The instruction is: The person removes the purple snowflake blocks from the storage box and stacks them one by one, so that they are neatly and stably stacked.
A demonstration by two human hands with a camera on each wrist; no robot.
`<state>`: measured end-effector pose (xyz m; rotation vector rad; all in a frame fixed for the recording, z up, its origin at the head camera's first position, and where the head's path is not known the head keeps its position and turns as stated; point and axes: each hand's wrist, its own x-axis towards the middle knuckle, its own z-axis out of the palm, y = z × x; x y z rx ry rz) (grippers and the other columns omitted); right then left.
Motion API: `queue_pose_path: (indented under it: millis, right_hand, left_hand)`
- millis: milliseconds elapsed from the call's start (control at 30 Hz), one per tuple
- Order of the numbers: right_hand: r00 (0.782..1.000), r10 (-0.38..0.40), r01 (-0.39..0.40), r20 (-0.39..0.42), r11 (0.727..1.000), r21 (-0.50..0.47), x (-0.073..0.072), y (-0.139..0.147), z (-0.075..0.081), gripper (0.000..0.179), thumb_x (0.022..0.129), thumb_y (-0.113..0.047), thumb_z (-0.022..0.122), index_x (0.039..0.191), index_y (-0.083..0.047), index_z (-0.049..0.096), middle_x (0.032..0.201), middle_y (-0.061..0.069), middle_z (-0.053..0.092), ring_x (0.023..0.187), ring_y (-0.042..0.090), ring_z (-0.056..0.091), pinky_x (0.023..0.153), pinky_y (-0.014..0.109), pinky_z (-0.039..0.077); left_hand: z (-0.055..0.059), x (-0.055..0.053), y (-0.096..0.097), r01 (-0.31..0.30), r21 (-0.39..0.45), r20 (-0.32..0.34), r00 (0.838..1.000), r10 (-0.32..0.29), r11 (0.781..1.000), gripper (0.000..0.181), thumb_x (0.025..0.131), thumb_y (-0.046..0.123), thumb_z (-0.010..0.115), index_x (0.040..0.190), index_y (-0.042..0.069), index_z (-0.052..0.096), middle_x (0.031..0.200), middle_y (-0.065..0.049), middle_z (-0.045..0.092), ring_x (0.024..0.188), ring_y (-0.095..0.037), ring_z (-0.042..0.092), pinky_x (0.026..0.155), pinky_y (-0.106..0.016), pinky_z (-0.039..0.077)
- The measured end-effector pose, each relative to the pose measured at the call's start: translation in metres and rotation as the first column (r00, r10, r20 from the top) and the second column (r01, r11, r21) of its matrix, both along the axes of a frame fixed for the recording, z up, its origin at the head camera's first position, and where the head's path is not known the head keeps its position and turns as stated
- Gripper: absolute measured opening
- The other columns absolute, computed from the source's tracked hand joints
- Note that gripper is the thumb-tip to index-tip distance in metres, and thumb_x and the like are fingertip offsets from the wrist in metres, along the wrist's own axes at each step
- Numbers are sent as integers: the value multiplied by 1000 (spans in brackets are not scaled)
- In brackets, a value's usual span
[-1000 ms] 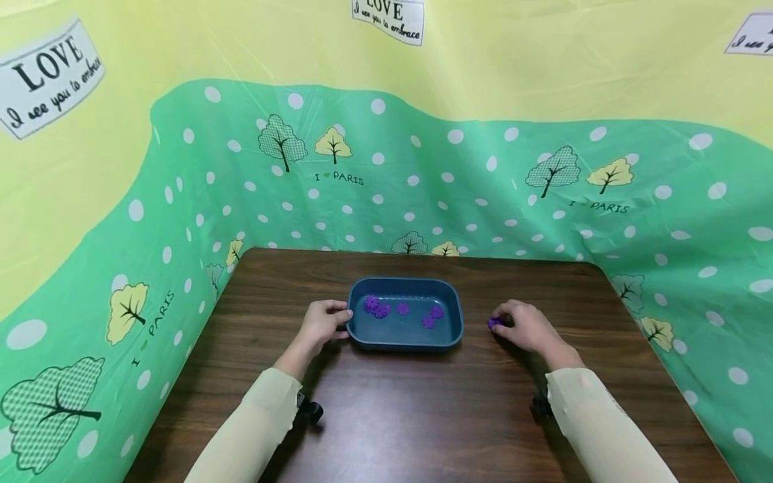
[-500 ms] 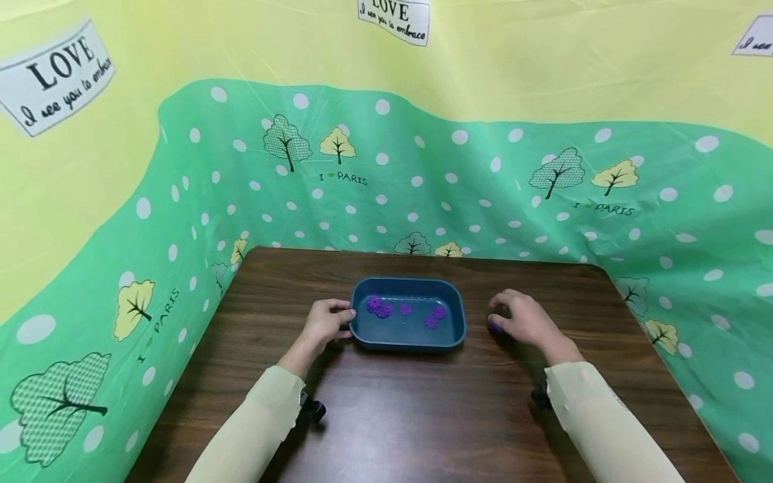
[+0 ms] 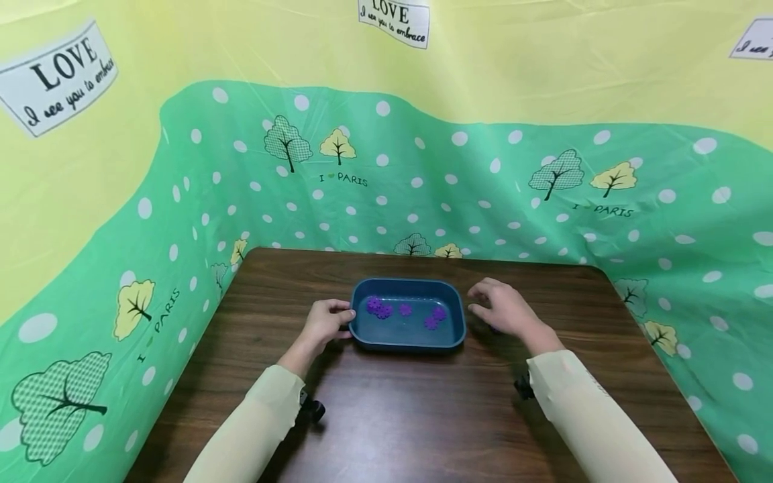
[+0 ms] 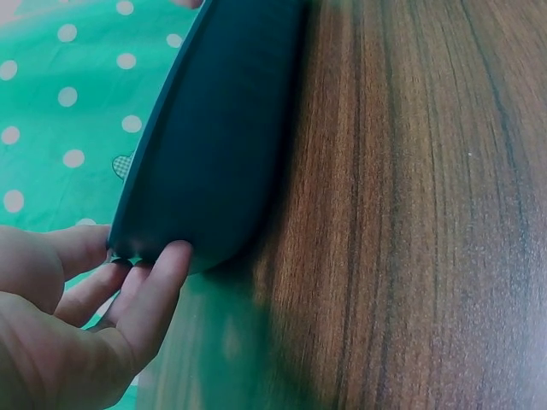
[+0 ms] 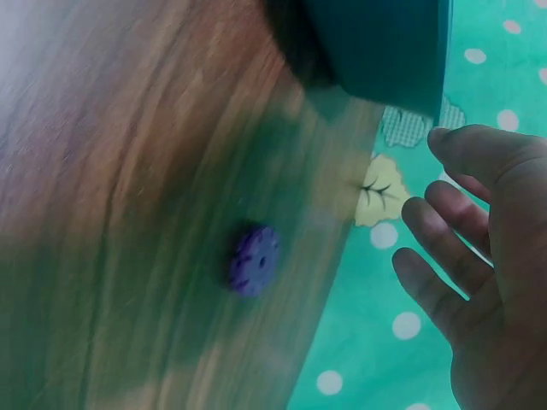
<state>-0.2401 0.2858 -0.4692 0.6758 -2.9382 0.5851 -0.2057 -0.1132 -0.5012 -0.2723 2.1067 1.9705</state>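
Observation:
My left hand [image 3: 326,320] grips the left end of a blue rectangular tray [image 3: 406,347]. In the left wrist view its fingers and thumb sit at the tray's rim and outer wall [image 4: 205,145]. Several purple flower-shaped pieces [image 3: 405,309] lie inside on the tray floor. To the right of the tray, my right hand [image 3: 506,307] hovers over the table with fingers spread loosely and nothing between them. Below it on the wood is a thick, notched purple piece [image 5: 255,260], mostly hidden by the hand in the head view.
The brown wooden table [image 3: 398,416] ends at a far edge behind the tray. A green and yellow printed cloth [image 3: 386,174] hangs close around its back and sides. A dark wrist device [image 3: 313,409] shows under the left sleeve.
My right hand has let go of the purple piece, leaving it on the table, and moved left toward the tray. The left hand has stayed on the tray.

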Motion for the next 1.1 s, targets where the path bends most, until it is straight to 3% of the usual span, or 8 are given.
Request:
queue_pose_path:
  millis: [533,767,1100]
  right_hand:
    - [998,58,-58,7,998,11,0,-38,3,28,91,-23,80,114,-8,74,109,5,67,90,21,61,79,44,59]
    - [999,49,-49,14,999,19,1,-53,4,28,90,-22,81,113,-7,74,111,4,67,102,24,66,90,48,62]
    - [993,95,-99,63,993,67,0,-71,2,30,91,-25,80,116,-9,74,111,5,67,98,22,64,92,45,62]
  left_hand:
    - [3,2,-1,7,-5,3,1000,-7,1000,36,99,4,67,131,-10,61,112,-22,65,104,-37,71,84,-49,65]
    - [4,3,0,4,-7,-1,1000,-4,1000,35,98,5,68,130,-9,62,110,-21,64,100,-34,71,82,-47,66]
    - [3,4,1,-2,-27,-14,1000,2,1000,33,99,4,67,128,-10,63,107,-20,65,87,-25,71,77,-43,67]
